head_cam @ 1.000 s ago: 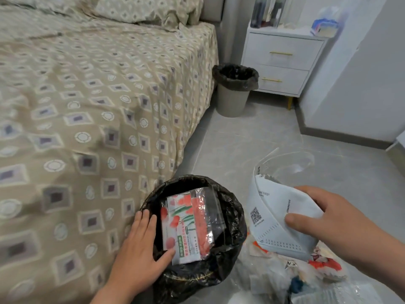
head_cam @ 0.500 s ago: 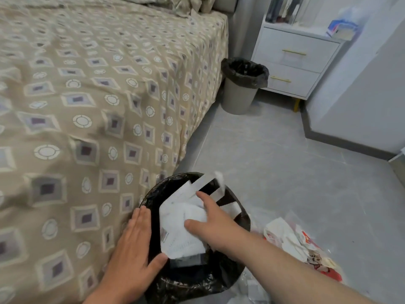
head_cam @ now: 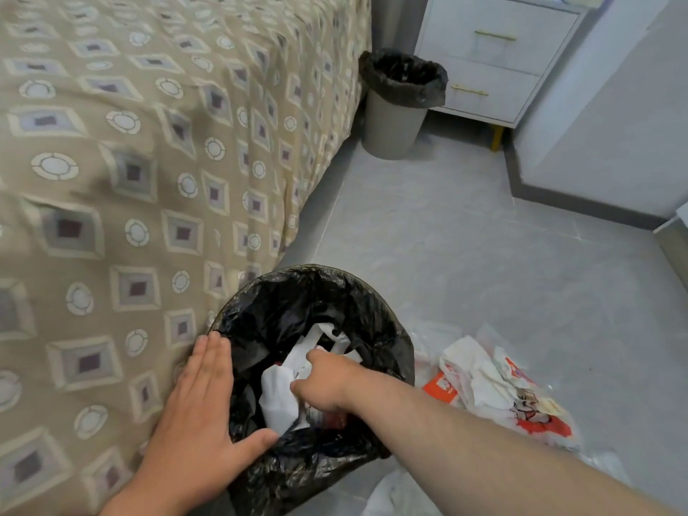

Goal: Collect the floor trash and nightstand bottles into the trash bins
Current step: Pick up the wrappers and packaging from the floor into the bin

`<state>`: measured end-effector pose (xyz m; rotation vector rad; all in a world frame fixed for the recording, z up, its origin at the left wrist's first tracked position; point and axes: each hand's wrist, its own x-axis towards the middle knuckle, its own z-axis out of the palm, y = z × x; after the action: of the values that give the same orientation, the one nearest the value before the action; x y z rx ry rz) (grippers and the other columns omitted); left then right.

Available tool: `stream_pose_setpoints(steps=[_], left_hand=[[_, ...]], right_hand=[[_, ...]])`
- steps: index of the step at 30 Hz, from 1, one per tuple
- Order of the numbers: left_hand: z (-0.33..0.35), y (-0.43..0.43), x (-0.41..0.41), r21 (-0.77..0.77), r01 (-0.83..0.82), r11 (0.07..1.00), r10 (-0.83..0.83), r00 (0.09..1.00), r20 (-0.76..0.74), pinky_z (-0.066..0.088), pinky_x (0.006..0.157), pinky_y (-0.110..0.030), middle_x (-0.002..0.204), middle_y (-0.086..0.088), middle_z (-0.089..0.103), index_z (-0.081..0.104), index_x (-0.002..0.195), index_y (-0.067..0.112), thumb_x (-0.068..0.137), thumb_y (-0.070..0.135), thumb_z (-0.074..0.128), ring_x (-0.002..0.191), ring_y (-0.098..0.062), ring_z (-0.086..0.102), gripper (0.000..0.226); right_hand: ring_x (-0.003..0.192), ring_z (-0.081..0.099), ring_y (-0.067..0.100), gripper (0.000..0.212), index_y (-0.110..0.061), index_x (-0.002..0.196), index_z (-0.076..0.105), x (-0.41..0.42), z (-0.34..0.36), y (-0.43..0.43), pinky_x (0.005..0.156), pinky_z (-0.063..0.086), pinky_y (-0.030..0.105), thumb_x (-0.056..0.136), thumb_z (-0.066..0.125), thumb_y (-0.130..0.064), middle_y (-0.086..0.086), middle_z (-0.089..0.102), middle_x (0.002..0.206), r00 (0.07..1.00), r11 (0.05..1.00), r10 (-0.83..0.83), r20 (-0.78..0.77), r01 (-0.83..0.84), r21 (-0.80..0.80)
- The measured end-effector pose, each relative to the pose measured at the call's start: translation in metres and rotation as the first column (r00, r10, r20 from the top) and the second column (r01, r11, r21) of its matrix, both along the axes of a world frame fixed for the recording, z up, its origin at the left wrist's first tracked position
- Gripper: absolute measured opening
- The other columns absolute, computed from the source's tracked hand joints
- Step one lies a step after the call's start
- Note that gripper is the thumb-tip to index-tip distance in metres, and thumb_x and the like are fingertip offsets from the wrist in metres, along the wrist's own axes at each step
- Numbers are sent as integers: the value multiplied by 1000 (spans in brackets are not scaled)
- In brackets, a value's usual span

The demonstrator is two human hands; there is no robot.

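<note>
My left hand (head_cam: 201,411) lies flat on the bed-side rim of the near trash bin (head_cam: 372,318). Its fingers are straight and together on the outside and the thumb reaches over the lip of the black liner; it is relaxed and grasps nothing. My right forearm crosses the opposite rim, and my right hand (head_cam: 324,385) is down inside the bin on a white paper wad (head_cam: 277,400). The fingertips are buried in the paper, so I cannot tell whether they grip it or only press on it.

The bin stands just beside the hanging edge of the bedspread (head_cam: 149,180), with only my left hand between them, so there is no slack on that side. On the right, the floor trash (head_cam: 495,389), crumpled white and red wrappers, lies close to the bin wall. Clear plastic (head_cam: 398,493) lies under my forearm at the bottom edge of the view.

Beyond that the grey floor (head_cam: 465,236) runs as a bare lane between the bed edge and the wall's dark baseboard (head_cam: 580,206). At its far end the far trash bin (head_cam: 398,117), black-lined and upright, stands between the bed corner and the white nightstand (head_cam: 495,57), near both.
</note>
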<state>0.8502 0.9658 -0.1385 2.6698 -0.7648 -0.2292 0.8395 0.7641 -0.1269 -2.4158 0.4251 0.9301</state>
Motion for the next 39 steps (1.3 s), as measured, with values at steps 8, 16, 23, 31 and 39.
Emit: stream_pose_setpoints(steps=[8,16,23,31,39], left_hand=[[84,-39,0,-102,278,955,-262,953,150,-4,117,-24,158,-10,6,-3,151,25,82,77,18,147,-13,-6,89],[148,-216,-77,-163,766,622,-760,641,110,2,116,-16,158,6,6,16,151,19,82,78,21,145,0,0,90],[15,-290,-148,-96,499,862,-492,771,-404,18,113,-26,157,5,21,17,150,24,86,58,49,143,-11,21,79],[-69,-303,-174,-58,118,991,-131,854,-504,33,104,-33,139,-7,50,49,134,11,90,30,54,128,-23,43,48],[-89,-269,-147,-80,178,981,-195,912,-361,19,113,-37,147,-1,37,41,140,17,88,8,48,136,-19,23,53]], right_hand=[[102,57,6,32,-22,124,60,-107,150,-86,92,43,22,92,53,-27,-4,64,121,908,985,-19,418,-55,164],[75,61,14,12,-20,95,65,-225,125,-228,77,54,36,89,58,-12,3,67,91,624,720,-693,361,578,384],[65,53,13,12,-13,95,67,-296,34,-277,65,44,28,87,58,-14,-4,60,75,686,724,-690,232,655,218],[120,50,20,54,-13,136,44,-369,-66,-300,96,40,27,87,57,-32,8,49,137,762,760,-647,-11,645,-79],[144,-14,41,140,-17,149,-18,-384,-141,-238,113,18,58,55,65,-77,24,-22,154,710,739,-672,-213,620,-264]])
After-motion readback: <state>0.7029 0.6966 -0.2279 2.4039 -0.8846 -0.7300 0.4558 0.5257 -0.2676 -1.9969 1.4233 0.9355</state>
